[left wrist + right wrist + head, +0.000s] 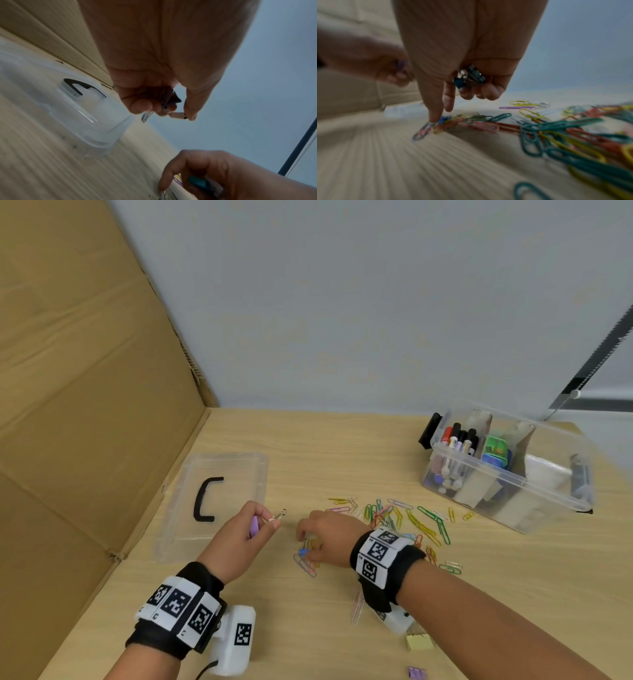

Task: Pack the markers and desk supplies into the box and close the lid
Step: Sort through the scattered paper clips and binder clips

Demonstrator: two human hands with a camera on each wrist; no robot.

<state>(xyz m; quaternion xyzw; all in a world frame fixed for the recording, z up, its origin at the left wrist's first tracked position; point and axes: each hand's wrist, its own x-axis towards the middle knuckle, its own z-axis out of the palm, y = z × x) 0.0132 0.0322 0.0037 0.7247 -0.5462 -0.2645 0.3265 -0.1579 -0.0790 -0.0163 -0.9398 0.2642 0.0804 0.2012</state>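
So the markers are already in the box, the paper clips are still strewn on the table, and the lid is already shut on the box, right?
Not quite. The lid is not on the box: in the head view it lies flat on the table, far to the left beside the cardboard, and the box stands open. The rest holds: the markers stand in the box and paper clips lie strewn on the table.

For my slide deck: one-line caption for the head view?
Both hands gather binder clips among scattered paper clips; box open.
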